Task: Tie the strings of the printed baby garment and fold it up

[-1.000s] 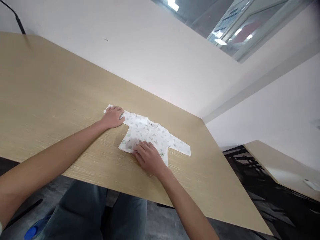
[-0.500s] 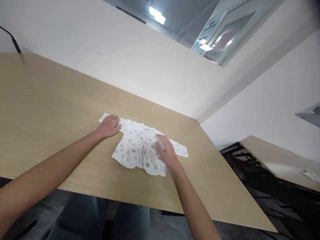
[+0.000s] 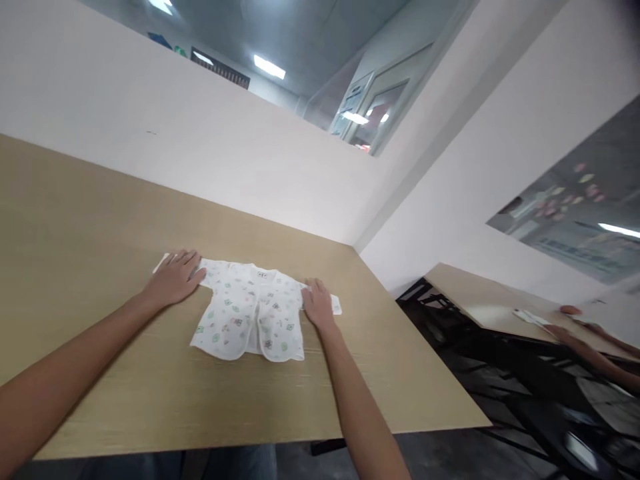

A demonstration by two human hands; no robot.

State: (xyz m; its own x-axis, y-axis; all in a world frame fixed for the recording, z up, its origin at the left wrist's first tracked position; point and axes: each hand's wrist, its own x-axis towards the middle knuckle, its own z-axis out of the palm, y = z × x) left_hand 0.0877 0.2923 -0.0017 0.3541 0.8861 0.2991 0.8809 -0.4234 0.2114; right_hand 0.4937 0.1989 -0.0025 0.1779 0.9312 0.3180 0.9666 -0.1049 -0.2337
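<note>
A small white baby shirt (image 3: 230,317) with a green and grey print lies spread out on the wooden table (image 3: 200,407). Its front edges part slightly at the lower middle, and both sleeves stretch sideways. My left hand (image 3: 175,277) rests flat over the left sleeve, fingers extended, hiding most of it. On the right sleeve lies my right hand (image 3: 319,303), palm down with fingers stretched out; the cuff shows beyond it. Neither hand grips the cloth.
A white wall (image 3: 225,173) borders the table's far side, with a window above. To the right, past a gap, stands another table (image 3: 480,293), where another person's arms (image 3: 595,353) reach over a white item (image 3: 533,319). A round orange thing (image 3: 571,310) sits there.
My right hand has moved from the shirt's right front panel out onto the right sleeve. My left hand stays on the left sleeve. The view has turned right, bringing another person's arms into sight.
</note>
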